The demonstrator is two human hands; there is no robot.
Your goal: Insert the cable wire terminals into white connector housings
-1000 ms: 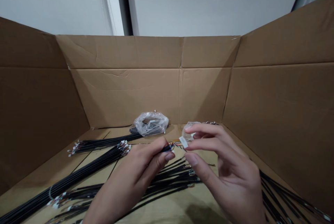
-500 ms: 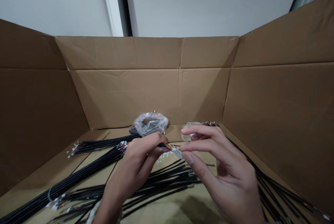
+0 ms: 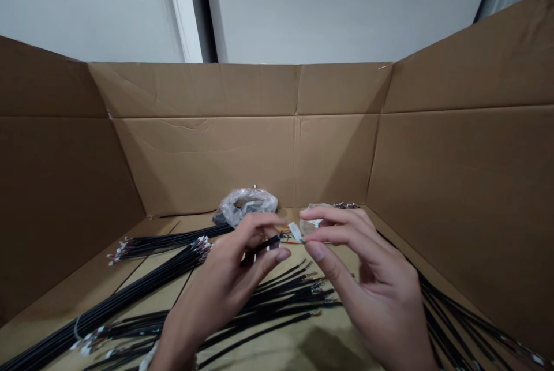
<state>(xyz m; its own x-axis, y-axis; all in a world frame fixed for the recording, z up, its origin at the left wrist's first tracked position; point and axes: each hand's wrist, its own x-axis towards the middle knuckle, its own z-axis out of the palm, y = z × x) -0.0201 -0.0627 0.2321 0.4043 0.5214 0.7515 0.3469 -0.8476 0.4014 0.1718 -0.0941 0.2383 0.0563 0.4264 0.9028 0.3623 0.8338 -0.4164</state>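
My left hand [image 3: 220,287] pinches the end of a black cable [image 3: 259,246] whose coloured wires fan out at its tip. My right hand [image 3: 367,281] pinches a small white connector [image 3: 295,231] right at those wire ends. Both hands hover above the floor of a big cardboard box [image 3: 242,152], over a loose pile of black cables [image 3: 281,302]. The fingertips of the two hands nearly touch.
A tied bundle of black cables [image 3: 130,290] lies at the left, another bundle [image 3: 164,239] behind it. More cables [image 3: 463,316] run along the right wall. A crumpled clear plastic bag [image 3: 246,203] and a second small bag [image 3: 314,209] sit at the back.
Both hands have risen slightly and stayed together. The white connector has shifted from between the fingertips towards the wire ends, and the left fingers have re-gripped the cable.
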